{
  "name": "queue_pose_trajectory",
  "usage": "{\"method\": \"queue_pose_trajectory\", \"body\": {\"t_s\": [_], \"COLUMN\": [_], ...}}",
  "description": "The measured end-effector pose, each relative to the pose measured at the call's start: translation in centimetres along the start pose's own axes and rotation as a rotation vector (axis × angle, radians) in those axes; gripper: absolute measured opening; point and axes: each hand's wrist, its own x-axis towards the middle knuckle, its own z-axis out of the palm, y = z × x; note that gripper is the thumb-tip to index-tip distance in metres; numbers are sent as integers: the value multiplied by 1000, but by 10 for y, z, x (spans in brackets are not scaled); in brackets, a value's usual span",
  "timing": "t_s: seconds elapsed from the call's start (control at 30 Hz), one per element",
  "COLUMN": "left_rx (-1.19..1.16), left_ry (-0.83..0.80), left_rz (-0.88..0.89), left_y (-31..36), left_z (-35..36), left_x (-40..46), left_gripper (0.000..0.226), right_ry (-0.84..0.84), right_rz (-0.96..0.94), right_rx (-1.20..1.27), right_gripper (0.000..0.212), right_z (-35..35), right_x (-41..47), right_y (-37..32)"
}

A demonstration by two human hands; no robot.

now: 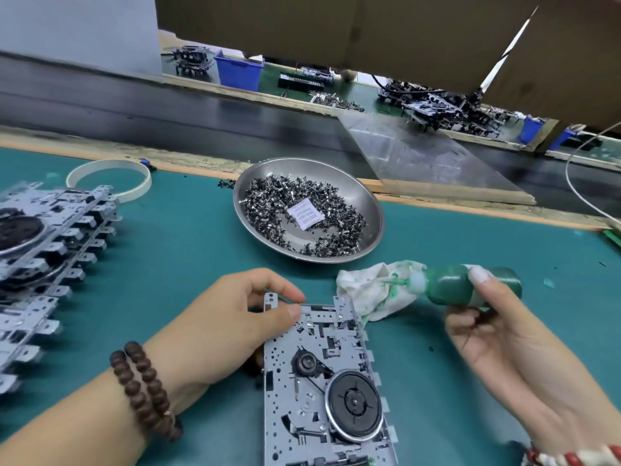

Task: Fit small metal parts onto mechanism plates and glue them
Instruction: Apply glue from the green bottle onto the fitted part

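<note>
Head view, left hand: the left hand (pixel 235 317) lies on the top left corner of the mechanism plate (pixel 322 381), with thumb and forefinger pinching at its upper edge. I think it keeps the plate from sliding, or holds a small part in its seat; no part shows between the fingers.

Head view, right hand: the right hand (pixel 504 334) grips the green glue bottle (pixel 467 285) nearly level, the nozzle to the left and resting on the stained cloth (pixel 366 290). Probably the tip is wiped there so no drop falls in a wrong place.

Mechanism plate: it lies flat on the green surface (pixel 184 247), just in front of the person, between both hands, with its black round wheel (pixel 354 406) upward.

Metal dish: the metal dish (pixel 309 210) of small metal parts (pixel 268 203) stands beyond the plate, near enough for either hand. A white paper packet (pixel 305 215) lies among the parts.

Stack of plates: the stack of plates (pixel 50 270) waits at the left, well apart from the work.

Step, my judgement: the glue is not yet on the plate; the nozzle must go to the pinched corner.
</note>
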Motion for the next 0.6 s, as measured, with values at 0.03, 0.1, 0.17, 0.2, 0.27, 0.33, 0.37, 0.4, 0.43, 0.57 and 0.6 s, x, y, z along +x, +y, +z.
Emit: {"method": "queue_pose_trajectory", "body": {"t_s": [0.03, 0.1, 0.17, 0.2, 0.27, 0.33, 0.37, 0.4, 0.43, 0.57, 0.6], "left_rx": [-8, -29, -49, -59, -73, -68, -62, -58, -55, -66, -65], "left_ry": [-5, -3, 7, 10, 14, 16, 19, 23, 27, 34, 34], "left_rz": [-7, -10, -8, -9, -12, -4, 3, 9, 13, 4, 5], "left_y": [-1, -2, -2, -3, -3, -3, -4, -4, -4, -4, -4], "left_z": [0, -1, -1, 0, 0, -1, 0, 0, 0, 0, 0], "left_x": [0, 0, 0, 0, 0, 1, 1, 1, 1, 2, 2], "left_gripper": [5, 6, 6, 7, 9, 12, 14, 16, 16, 12, 12], "right_ry": [10, 24, 26, 27, 25, 17, 15, 17, 21, 39, 41], "right_rz": [-3, -13, -16, -15, -15, -22, -30, -40, -52, -119, -142], "right_rx": [-31, -97, -143, -158, -197, -235, -253, -268, -280, -311, -316], "right_gripper": [19, 20, 20, 20, 21, 19, 17, 16, 16, 18, 19], "right_z": [1, 2, 2, 2, 2, 1, 1, 1, 0, 0, -1], "right_x": [1, 3, 3, 3, 4, 4, 4, 3, 3, 0, -1], "right_y": [1, 4, 8, 11, 13, 14, 14, 15, 14, 12, 11]}}
